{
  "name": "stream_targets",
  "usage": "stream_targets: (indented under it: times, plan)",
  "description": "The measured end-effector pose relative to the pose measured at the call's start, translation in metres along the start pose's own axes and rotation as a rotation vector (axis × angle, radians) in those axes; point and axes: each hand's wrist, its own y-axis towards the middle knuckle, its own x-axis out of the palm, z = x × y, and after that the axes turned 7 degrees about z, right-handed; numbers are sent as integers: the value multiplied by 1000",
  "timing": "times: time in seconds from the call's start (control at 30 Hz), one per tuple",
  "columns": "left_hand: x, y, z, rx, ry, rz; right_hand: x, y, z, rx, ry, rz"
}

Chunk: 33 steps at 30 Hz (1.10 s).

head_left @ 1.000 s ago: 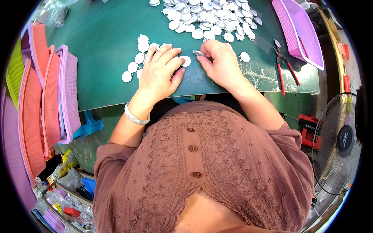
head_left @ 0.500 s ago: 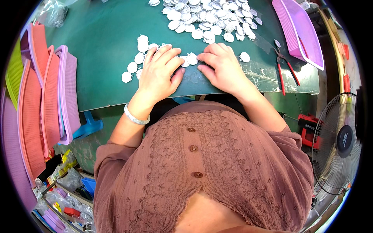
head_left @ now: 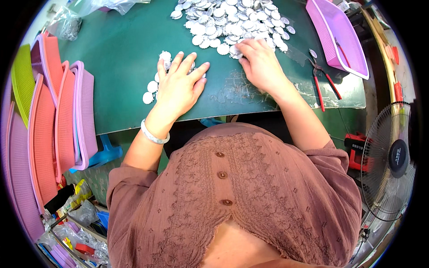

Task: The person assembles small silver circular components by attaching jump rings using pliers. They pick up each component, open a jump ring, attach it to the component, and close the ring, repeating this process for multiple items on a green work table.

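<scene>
Small round silver-white metal pendants [head_left: 148, 98], some with a tiny loop on the rim, lie in a cluster around and partly under my left hand [head_left: 179, 85]. That hand rests on them with its fingers spread apart. Farther off on the green table is a large heap of the same pendants [head_left: 225, 27]. At the heap's near edge, the fingertips of my right hand [head_left: 263, 67] reach over a few pendants, thumb apart from the fingers. What lies beneath those fingertips is partly hidden.
Red-handled pliers [head_left: 318, 73] and a lone pendant [head_left: 313, 53] lie right of my right hand, beside a purple basket [head_left: 342, 44]. Pink and purple baskets [head_left: 42, 147] are stacked at the left. A fan [head_left: 395, 160] stands at the right. Clear plastic bags [head_left: 65, 22] lie far left.
My right hand has moved forward to the heap's near edge. The pendants between my hands and the loose one to the right no longer show there. My left hand's fingers have spread.
</scene>
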Motion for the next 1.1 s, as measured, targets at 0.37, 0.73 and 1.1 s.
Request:
stream_targets:
  times: [0.37,0.73,1.1]
  plan:
    - [-7,-12,-35,-69,47,4,-11,6,9,-65,161,-168]
    - [-10,-6,-10,-12,-66,-28,1,13,22,-83,222,-123]
    - [-9,25,20,-326,-887,139,-19,22,-18,719,1136,-247]
